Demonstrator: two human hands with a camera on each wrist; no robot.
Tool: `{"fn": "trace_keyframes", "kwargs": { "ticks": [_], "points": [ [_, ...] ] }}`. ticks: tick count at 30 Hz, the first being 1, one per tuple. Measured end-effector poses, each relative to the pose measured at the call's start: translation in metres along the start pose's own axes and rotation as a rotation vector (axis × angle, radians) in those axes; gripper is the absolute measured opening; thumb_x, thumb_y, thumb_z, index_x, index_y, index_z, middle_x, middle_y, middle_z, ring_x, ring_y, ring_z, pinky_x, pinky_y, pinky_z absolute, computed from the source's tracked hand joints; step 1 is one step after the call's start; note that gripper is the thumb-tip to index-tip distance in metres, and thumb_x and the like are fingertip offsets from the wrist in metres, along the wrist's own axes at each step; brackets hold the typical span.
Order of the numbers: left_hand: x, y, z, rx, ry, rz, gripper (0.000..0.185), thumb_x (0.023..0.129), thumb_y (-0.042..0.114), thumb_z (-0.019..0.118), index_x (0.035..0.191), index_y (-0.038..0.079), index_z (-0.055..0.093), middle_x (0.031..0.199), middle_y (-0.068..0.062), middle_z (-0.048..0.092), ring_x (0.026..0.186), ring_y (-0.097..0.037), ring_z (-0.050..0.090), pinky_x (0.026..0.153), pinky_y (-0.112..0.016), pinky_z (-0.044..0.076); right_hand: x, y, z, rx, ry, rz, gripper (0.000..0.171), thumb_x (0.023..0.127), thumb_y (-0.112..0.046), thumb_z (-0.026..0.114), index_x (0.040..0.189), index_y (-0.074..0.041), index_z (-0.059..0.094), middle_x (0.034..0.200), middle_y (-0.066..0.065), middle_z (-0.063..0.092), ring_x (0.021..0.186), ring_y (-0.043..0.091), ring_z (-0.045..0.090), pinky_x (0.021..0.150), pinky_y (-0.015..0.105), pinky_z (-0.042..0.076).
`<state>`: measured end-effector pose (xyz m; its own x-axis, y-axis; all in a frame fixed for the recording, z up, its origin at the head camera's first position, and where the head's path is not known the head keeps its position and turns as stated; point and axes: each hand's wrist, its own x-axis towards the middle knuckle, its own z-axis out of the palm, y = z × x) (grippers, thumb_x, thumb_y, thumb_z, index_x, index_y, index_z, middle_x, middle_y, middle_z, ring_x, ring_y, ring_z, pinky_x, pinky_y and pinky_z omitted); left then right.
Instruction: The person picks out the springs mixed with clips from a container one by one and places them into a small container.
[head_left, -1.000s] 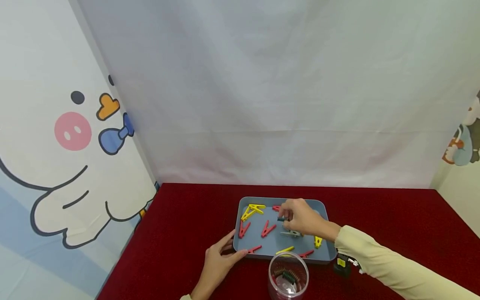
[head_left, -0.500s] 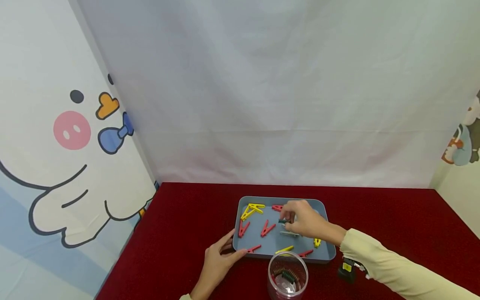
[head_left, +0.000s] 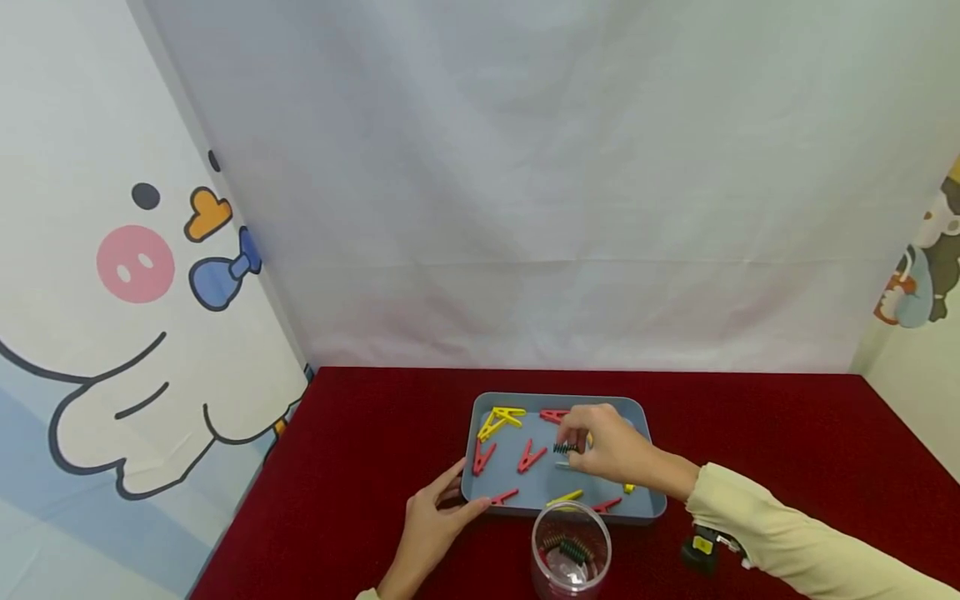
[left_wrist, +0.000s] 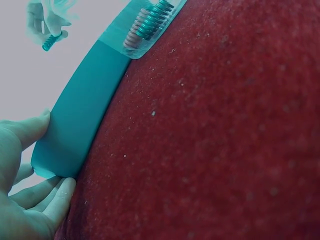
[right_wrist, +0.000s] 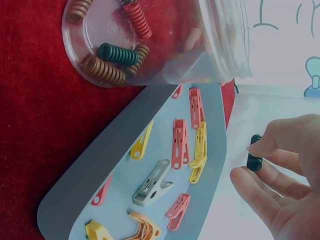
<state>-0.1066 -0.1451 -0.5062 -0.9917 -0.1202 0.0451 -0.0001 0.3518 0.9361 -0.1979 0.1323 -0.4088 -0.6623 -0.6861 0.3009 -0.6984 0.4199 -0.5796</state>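
The right hand (head_left: 611,450) hangs over the middle of the tray, thumb and fingertips (right_wrist: 262,145) pinched on a small dark green spring (head_left: 564,448) — lifted clear of the tray floor, as the right wrist view shows with the coil (right_wrist: 255,156) held between thumb and forefinger. Just under the hand lies a grey clothespin (right_wrist: 152,183), with red clothespins (head_left: 531,456) and yellow clothespins (head_left: 501,419) scattered flat about it.

The left hand (head_left: 432,527) rests at the near left corner of the grey-blue tray (head_left: 480,408); its thumb lies against the outer wall and its fingers curl under and round the corner, gripping it, as the left wrist view shows at the tray's edge (left_wrist: 80,125).

Just in front of the tray's near rim, touching or nearly so, stands a clear plastic jar (head_left: 572,552), upright and open, with several springs (right_wrist: 117,54) lying in its bottom — green, red and brown ones. All of it sits on a red cloth (head_left: 375,433). To the right of the jar, under the right sleeve (head_left: 787,533), a small black and yellow object (head_left: 701,550) lies on the cloth. Behind stands a white backdrop (head_left: 525,183), with a cartoon panel (head_left: 135,292) on the left.
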Motion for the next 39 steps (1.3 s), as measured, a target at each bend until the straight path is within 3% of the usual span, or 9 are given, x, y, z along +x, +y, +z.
{"fn": "trace_keyframes", "kwargs": {
  "ticks": [8,39],
  "points": [
    [0.001,0.002,0.000,-0.004,0.010,0.003,0.070,0.086,0.034,0.085,0.147,0.011,0.059,0.139,-0.022,0.063,0.116,-0.031,0.067,0.086,-0.036,0.061,-0.002,-0.008,-0.003,0.000,0.033,-0.027,0.019,0.079,0.008,0.075,0.088,-0.008,0.074,0.082,0.002,0.068,0.070,0.007,0.059,0.063,0.023,0.052],
    [0.000,0.002,0.001,0.014,0.017,0.000,0.068,0.086,0.031,0.086,0.146,0.011,0.060,0.135,-0.020,0.066,0.114,-0.029,0.069,0.084,-0.034,0.061,-0.023,-0.029,-0.014,0.053,0.008,-0.060,0.023,0.079,0.009,0.072,0.091,-0.011,0.074,0.087,-0.001,0.070,0.073,0.004,0.058,0.059,0.021,0.051]
  ]
}}
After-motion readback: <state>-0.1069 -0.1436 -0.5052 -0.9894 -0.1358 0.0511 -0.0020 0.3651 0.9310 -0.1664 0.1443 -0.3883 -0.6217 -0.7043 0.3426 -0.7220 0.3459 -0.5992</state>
